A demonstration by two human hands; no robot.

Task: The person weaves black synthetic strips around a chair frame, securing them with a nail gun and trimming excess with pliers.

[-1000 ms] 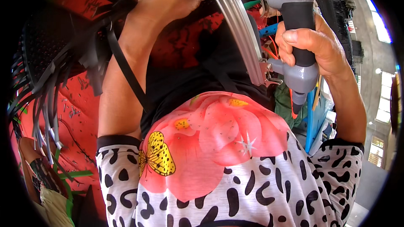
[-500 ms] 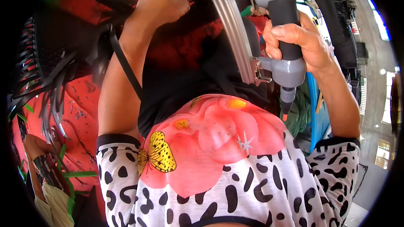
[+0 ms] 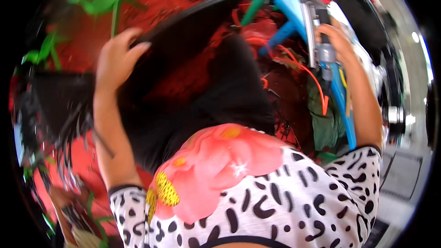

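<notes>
My right hand [image 3: 339, 41] is wrapped round the dark grip of a grey pneumatic staple gun [image 3: 327, 53], held out at the upper right. The tool has a long silver magazine, and an orange air hose [image 3: 298, 62] loops near its lower end. On the left, my left hand [image 3: 117, 59] has its thumb and fingers closed on the edge of a flat black panel [image 3: 183, 23]. This panel stretches from my hand toward the upper middle, above my dark-clothed legs. Motion blurs its surface, so I cannot tell how it is made.
A blue and green stool [image 3: 289, 11] stands beyond the staple gun. Green frame pieces [image 3: 103, 0] lie at the far left on the red floor covering [image 3: 179, 0]. Black woven work with loose strips [image 3: 59, 94] sits left of my arm. Another person's limb [image 3: 59, 206] shows lower left.
The staple gun has moved away from the black piece, up and right. My left hand has shifted left and lower, and the black panel now slants across the upper middle.
</notes>
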